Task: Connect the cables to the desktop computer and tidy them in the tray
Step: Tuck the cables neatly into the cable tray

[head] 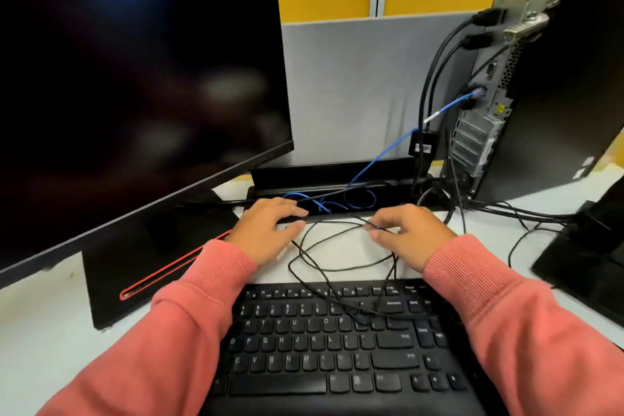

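The black desktop tower [553,84] stands at the right with its rear panel facing me, black cables [435,71] and a blue network cable [388,152] plugged in. The blue cable coils inside the open black cable tray [337,172] at the desk's back edge. A thin black cable [324,240] loops loosely over the desk and the keyboard [337,348]. My left hand [270,230] rests on the tray's front edge, fingers spread. My right hand [408,233] pinches the thin black cable between thumb and fingers.
A large dark monitor [135,78] fills the left, its stand base [141,273] with a red slot on the desk. A second black stand [584,246] sits at the right with more cables around it. A grey partition [354,84] backs the desk.
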